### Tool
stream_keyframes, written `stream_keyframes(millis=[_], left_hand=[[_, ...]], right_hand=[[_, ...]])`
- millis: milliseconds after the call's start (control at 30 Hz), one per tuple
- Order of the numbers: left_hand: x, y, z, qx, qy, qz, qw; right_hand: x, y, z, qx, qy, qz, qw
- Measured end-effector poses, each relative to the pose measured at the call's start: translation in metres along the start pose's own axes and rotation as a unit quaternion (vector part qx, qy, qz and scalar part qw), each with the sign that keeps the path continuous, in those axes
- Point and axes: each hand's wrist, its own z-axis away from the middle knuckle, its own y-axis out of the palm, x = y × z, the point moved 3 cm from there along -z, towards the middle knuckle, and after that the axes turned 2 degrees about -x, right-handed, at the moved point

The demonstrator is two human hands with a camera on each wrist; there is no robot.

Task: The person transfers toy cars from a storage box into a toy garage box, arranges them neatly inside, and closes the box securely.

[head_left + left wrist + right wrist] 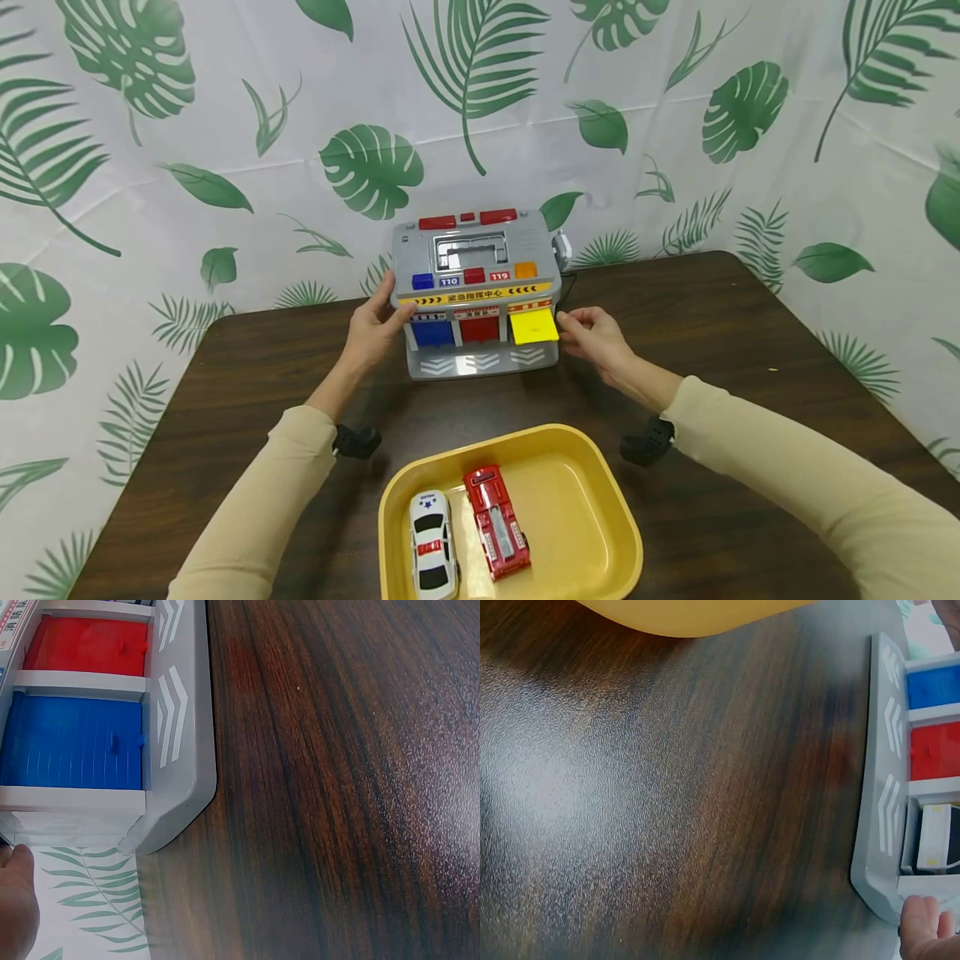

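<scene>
A grey toy garage (480,292) stands on the table near the wall, with blue, red and yellow doors along its front. The blue door (82,742) and red door (86,646) are down, while the yellow door (534,327) is swung up and out. Part of a white toy vehicle (934,836) shows inside the bay under it. My left hand (371,325) rests against the garage's left side, its thumb toward the front roof edge. Beside the yellow door, my right hand (596,337) has its fingertips at the garage's right side. Nothing held shows between them.
A yellow tray (573,517) stands on the dark wooden table (720,350) nearer to me. In it lie a white toy police car (432,546) and a red toy fire truck (497,523). A leaf-patterned cloth (480,100) hangs behind the table.
</scene>
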Motion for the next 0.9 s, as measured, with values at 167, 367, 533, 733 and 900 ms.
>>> stream_keyframes(millis=[167,367,533,733,900], left_hand=[[0.0000,0.0005,0.0001,0.001,0.001,-0.001,1.0000],[-0.0001,0.0011,0.0000,0.002,-0.001,0.000,1.0000],[0.0007,0.0008,0.0000,0.001,-0.001,0.004,1.0000],[0.0021,0.0011,-0.0005,-0.001,-0.001,0.006,1.0000],[0.0025,0.0010,0.0000,-0.004,0.003,0.008,1.0000]], right_hand=[[0.0034,-0.0011,0.0010,0.001,-0.012,-0.006,0.9999],[0.0073,0.0015,-0.0001,0.026,-0.023,0.006,0.9994],[0.0082,0.0048,-0.0011,0.040,-0.027,0.017,0.9987],[0.0072,0.0074,-0.0032,0.044,-0.031,0.027,0.9982],[0.0040,0.0087,-0.0054,0.041,-0.034,0.039,0.9978]])
